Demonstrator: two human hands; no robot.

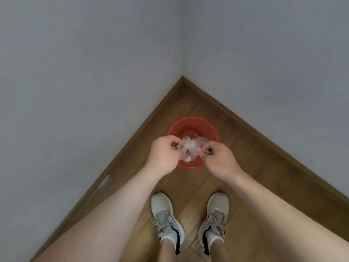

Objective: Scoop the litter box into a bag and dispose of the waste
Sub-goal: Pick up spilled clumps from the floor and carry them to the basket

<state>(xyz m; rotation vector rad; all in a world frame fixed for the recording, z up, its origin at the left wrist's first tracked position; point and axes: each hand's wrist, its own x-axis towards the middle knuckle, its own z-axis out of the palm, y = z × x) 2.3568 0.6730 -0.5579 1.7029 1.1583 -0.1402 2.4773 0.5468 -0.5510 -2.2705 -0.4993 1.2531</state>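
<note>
Bag (192, 148) of litter waste held over the red bin (211, 133)

Left hand (164, 154) and right hand (219, 159) each pinch a side of it, stretched between them, directly above the bin mouth in the corner.

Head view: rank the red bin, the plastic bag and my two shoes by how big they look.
1. red bin: largest.
2. left shoe and right shoe: they look alike, so tied.
3. plastic bag: smallest, though partly hidden and held nearer the camera than the rest.
</note>
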